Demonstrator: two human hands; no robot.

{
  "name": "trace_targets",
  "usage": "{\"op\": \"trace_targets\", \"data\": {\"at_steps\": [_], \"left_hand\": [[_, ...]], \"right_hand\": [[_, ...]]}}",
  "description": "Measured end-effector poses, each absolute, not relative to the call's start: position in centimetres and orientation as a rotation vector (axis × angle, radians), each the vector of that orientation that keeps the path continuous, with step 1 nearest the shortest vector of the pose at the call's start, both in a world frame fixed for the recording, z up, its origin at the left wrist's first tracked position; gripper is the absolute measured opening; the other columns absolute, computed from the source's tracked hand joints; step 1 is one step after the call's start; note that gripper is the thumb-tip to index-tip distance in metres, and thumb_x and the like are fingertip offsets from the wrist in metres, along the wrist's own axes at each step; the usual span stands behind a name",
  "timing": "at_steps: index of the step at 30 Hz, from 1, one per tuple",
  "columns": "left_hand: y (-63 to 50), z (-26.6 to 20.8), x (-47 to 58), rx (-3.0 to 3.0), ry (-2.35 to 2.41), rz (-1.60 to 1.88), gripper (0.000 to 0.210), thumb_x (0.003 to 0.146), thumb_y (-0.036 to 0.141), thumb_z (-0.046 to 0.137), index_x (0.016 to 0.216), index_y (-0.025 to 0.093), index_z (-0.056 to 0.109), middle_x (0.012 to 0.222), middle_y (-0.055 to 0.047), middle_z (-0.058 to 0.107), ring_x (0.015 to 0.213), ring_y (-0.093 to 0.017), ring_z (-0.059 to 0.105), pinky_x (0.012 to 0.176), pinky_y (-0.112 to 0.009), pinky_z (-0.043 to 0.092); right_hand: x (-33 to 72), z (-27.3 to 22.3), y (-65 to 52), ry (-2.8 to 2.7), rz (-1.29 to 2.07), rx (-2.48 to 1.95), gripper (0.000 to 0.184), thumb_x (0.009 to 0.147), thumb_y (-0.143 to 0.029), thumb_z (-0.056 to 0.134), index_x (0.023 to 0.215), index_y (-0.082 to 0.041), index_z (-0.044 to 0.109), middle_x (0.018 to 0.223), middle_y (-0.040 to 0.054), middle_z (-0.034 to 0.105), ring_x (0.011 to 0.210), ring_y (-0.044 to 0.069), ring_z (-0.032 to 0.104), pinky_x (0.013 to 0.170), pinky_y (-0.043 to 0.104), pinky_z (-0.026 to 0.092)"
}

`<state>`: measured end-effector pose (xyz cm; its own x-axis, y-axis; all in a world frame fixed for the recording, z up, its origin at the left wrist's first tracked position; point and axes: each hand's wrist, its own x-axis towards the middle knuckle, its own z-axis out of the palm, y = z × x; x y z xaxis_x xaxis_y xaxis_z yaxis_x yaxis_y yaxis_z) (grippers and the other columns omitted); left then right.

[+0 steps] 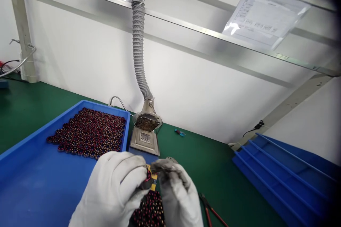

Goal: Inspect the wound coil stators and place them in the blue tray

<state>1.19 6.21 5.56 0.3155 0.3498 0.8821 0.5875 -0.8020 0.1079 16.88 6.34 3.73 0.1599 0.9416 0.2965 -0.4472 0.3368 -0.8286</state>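
1. Grasps a small round dark part (146, 181) in the curled fingers of the left hand (113, 188), gloved in white, at the near middle of the scene.
2. Has the right hand (178, 191), likewise gloved and darkened at the fingertips, just right of that part, with fingers bent; cannot tell whether grasping anything.
3. Shows more red- and yellow-specked parts (151, 211) massed below, between the hands, and a yellow object (153, 181) mostly hidden behind the fingers.
4. Holds, in the blue tray (39, 188) on the left, closely packed round parts (90, 134) toward the far end.
5. Includes, beyond the hands, a metal box (145, 139) under a hood (147, 117) on a grey hose (138, 42).
6. Has red-handled pliers (204, 200) lying near, right of the right hand, on the green table (213, 163), with blue trays (277, 175) farther right.
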Motion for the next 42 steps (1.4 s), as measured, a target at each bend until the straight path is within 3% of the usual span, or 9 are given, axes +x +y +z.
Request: {"op": "trace_targets", "data": {"at_steps": [7, 11, 15, 18, 24, 31, 35, 38, 42], "left_hand": [[6.6, 4.9, 1.1, -2.503, -0.916, -1.670, 0.024, 0.083, 0.010, 0.050, 0.105, 0.018, 0.052, 0.105, -0.004, 0.059, 0.094, -0.018, 0.054, 0.079, -0.033, 0.045], [6.9, 5.2, 0.9, -2.724, -0.976, -1.863, 0.028, 0.080, 0.012, 0.051, 0.103, 0.027, 0.056, 0.104, 0.001, 0.061, 0.095, -0.016, 0.055, 0.083, -0.028, 0.047], [7.1, 5.7, 0.4, -2.763, -1.091, -2.229, 0.018, 0.082, 0.018, 0.045, 0.077, 0.023, 0.062, 0.088, -0.002, 0.063, 0.087, -0.018, 0.058, 0.076, -0.028, 0.049], [7.1, 5.7, 0.0, -2.617, -1.296, -2.492, 0.015, 0.082, 0.022, 0.048, 0.077, 0.022, 0.063, 0.090, -0.003, 0.063, 0.086, -0.019, 0.059, 0.074, -0.027, 0.050], [6.3, 5.2, 1.2, -2.802, -1.136, -1.973, 0.045, 0.070, 0.011, 0.058, 0.111, 0.029, 0.054, 0.113, -0.002, 0.056, 0.105, -0.022, 0.051, 0.092, -0.038, 0.045], [6.9, 5.4, 1.6, -2.857, -1.059, -2.286, 0.022, 0.071, 0.013, 0.061, 0.090, 0.025, 0.066, 0.097, -0.003, 0.064, 0.087, -0.020, 0.059, 0.080, -0.030, 0.051], [7.2, 4.9, 1.3, -2.739, -1.152, -2.722, 0.011, 0.076, 0.019, 0.060, 0.068, 0.020, 0.067, 0.079, -0.004, 0.065, 0.074, -0.019, 0.061, 0.068, -0.026, 0.053], [7.3, 4.7, 0.7, -2.395, -1.266, -3.067, 0.012, 0.078, 0.023, 0.060, 0.069, 0.019, 0.066, 0.081, -0.004, 0.066, 0.075, -0.019, 0.062, 0.065, -0.025, 0.053], [7.3, 5.3, 0.5, -2.634, -1.381, -2.651, 0.015, 0.071, 0.020, 0.065, 0.085, 0.022, 0.067, 0.098, -0.004, 0.064, 0.091, -0.023, 0.060, 0.081, -0.032, 0.051]], "right_hand": [[14.9, -1.2, 9.4, -0.766, 1.455, -0.599, 0.032, 0.044, -0.032, 0.084, 0.072, -0.024, 0.070, 0.069, 0.0024, 0.071, 0.065, 0.018, 0.065, 0.061, 0.030, 0.054], [15.4, -0.7, 9.5, -0.747, 1.518, -0.599, 0.029, 0.049, -0.024, 0.081, 0.076, -0.025, 0.069, 0.073, 0.0015, 0.071, 0.068, 0.018, 0.065, 0.063, 0.031, 0.055], [15.7, 1.0, 8.0, -0.739, 1.556, -0.613, 0.026, 0.052, -0.020, 0.080, 0.075, -0.024, 0.069, 0.077, 0.0021, 0.071, 0.068, 0.017, 0.065, 0.063, 0.030, 0.055], [15.5, 2.0, 6.7, -0.720, 1.578, -0.601, 0.028, 0.058, -0.027, 0.078, 0.085, -0.024, 0.069, 0.084, 0.0031, 0.071, 0.072, 0.017, 0.065, 0.067, 0.030, 0.054], [14.9, 2.9, 5.4, -0.687, 1.632, -0.532, 0.025, 0.067, -0.036, 0.072, 0.088, -0.023, 0.069, 0.088, 0.0040, 0.071, 0.081, 0.018, 0.065, 0.074, 0.032, 0.053], [15.2, 1.7, 6.0, -0.766, 1.473, -0.614, 0.023, 0.064, -0.028, 0.075, 0.085, -0.023, 0.068, 0.086, 0.0037, 0.071, 0.079, 0.018, 0.065, 0.077, 0.033, 0.052], [15.3, 1.9, 7.2, -0.893, 1.576, -0.630, 0.022, 0.056, -0.023, 0.079, 0.074, -0.021, 0.068, 0.072, 0.0036, 0.070, 0.068, 0.020, 0.066, 0.071, 0.037, 0.053], [15.5, 1.9, 7.9, -0.912, 1.598, -0.624, 0.022, 0.056, -0.027, 0.079, 0.074, -0.022, 0.068, 0.070, 0.0031, 0.070, 0.068, 0.021, 0.066, 0.068, 0.039, 0.054], [15.5, 0.9, 8.7, -0.883, 1.631, -0.614, 0.020, 0.056, -0.028, 0.078, 0.073, -0.023, 0.068, 0.069, 0.0026, 0.069, 0.069, 0.020, 0.066, 0.068, 0.036, 0.054]]}}
